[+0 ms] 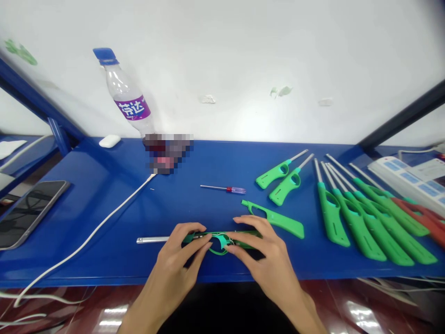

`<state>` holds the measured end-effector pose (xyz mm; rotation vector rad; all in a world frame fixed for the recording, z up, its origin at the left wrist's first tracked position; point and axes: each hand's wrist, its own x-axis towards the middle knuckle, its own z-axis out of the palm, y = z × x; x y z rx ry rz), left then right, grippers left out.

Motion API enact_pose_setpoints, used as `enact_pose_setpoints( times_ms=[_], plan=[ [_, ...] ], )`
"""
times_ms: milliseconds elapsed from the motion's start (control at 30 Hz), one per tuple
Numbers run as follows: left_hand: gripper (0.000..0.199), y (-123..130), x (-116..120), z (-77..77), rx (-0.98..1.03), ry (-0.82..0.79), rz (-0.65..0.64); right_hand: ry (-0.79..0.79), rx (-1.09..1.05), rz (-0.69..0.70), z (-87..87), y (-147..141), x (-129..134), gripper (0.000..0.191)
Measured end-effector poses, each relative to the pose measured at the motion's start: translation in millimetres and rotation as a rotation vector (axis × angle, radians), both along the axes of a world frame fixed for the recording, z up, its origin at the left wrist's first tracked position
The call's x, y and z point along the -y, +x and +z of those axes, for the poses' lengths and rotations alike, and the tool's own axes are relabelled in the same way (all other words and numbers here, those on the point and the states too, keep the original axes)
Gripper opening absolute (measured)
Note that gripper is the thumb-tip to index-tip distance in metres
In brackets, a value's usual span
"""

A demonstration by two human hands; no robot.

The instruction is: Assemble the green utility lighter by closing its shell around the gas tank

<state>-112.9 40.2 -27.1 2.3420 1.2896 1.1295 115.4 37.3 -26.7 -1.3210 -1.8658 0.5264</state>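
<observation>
An opened green long-neck lighter (218,252) lies along the front of the blue table, its metal barrel (153,240) pointing left. Its inner parts and a teal trigger (221,241) show between my hands. My left hand (179,255) is closed, fingers pinching the lighter where barrel and body meet. My right hand (269,246) has its fingers curled round the handle end, thumb beside the trigger. Just behind the right hand rests a loose green casing half (287,224). Further back lies a small screwdriver (236,190) with a clear purple and red handle.
Two green lighters (287,185) lie at the back right, with several more (365,222) and a red one (424,218) beyond. A white box (410,178) stands far right. At left are a phone (31,213), a white cable (104,220) and a bottle (128,93).
</observation>
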Motion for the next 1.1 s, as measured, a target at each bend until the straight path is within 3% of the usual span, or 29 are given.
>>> enact_pose_setpoints(
  times_ms=[267, 433, 533, 667, 767, 867, 1100],
  plan=[
    [0.021, 1, 0, -0.8, 0.020, 0.001, 0.001, 0.023, 0.020, -0.010, 0.5, -5, 1, 0.014],
    [0.021, 0, -1, -0.9, 0.038, 0.014, -0.008, 0.084, -0.074, -0.014, 8.8, -2, 2, 0.017],
    [0.022, -2, -1, -0.4, 0.040, 0.004, -0.018, 0.171, -0.042, -0.103, 13.9, 19, 5, 0.021],
    [0.023, -5, -1, -2.8, 0.011, 0.036, -0.011, 0.240, 0.218, -0.286, 5.9, 67, 8, 0.014],
    [0.023, -5, -1, -5.7, -0.007, 0.052, 0.002, 0.228, 0.360, -0.306, -7.5, 92, 8, 0.023],
    [0.020, -3, 0, -4.9, -0.006, 0.019, 0.037, 0.232, 0.379, -0.302, -14.1, 98, 8, 0.023],
    [0.028, -16, 6, 6.5, 0.030, -0.032, 0.123, 0.227, 0.261, -0.290, 14.6, 84, 15, 0.019]
  ],
)
